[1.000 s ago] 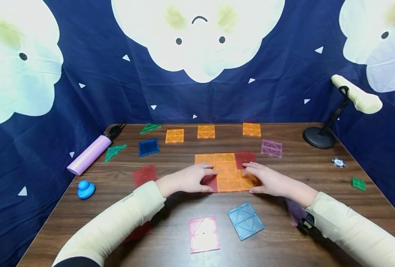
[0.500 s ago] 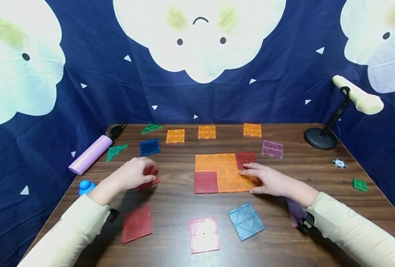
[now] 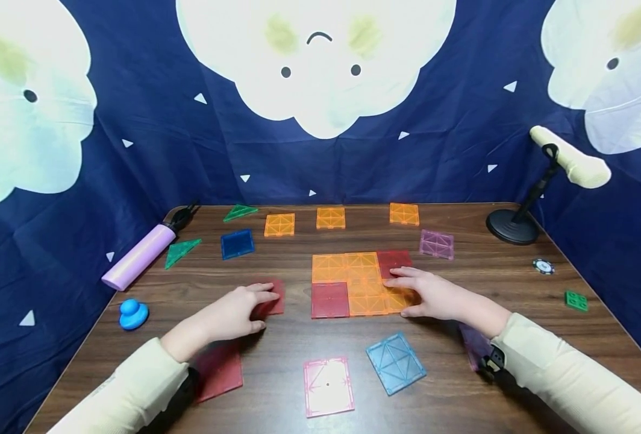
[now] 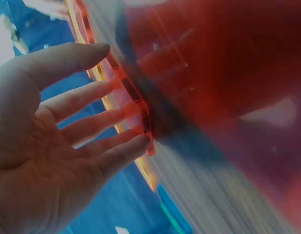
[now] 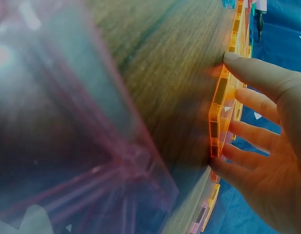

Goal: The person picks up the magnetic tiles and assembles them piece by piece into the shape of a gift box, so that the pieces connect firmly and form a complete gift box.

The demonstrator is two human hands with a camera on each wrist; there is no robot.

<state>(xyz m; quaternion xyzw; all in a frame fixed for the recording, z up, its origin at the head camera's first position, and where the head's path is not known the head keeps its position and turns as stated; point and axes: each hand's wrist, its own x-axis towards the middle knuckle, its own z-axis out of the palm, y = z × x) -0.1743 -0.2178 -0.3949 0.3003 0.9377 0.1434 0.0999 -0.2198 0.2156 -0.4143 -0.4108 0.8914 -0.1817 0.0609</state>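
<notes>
Two hands at work on the dark wooden table [image 3: 450, 374], both yours. Your left hand [image 3: 234, 313] lies flat, fingers nearly straight, pressing on a red translucent square plastic tile [image 3: 270, 296]; the tile lies flat just left of the joined tile patch and apart from it, its edges roughly parallel to the patch's. Being square, it has no long axis. The left wrist view shows those fingers [image 4: 99, 124] stretched along the tile's edge, not curled round it.

Your right hand [image 3: 434, 295] rests open on the right end of the flat patch of orange and red square tiles [image 3: 353, 280]; the right wrist view shows straight fingers [image 5: 260, 105] against an orange tile's edge [image 5: 219, 109]. The patch runs longer left to right than front to back.

Also on the table:
- second red square tile [image 3: 220, 371], partly under your left sleeve
- pink square tile [image 3: 328, 386] and light blue square tile [image 3: 395, 363], near edge
- three loose orange tiles [image 3: 331, 217], far edge
- dark blue tile [image 3: 237, 243], purple tile [image 3: 437, 243]
- lilac cylinder [image 3: 138, 257], blue toy duck [image 3: 133, 313]
</notes>
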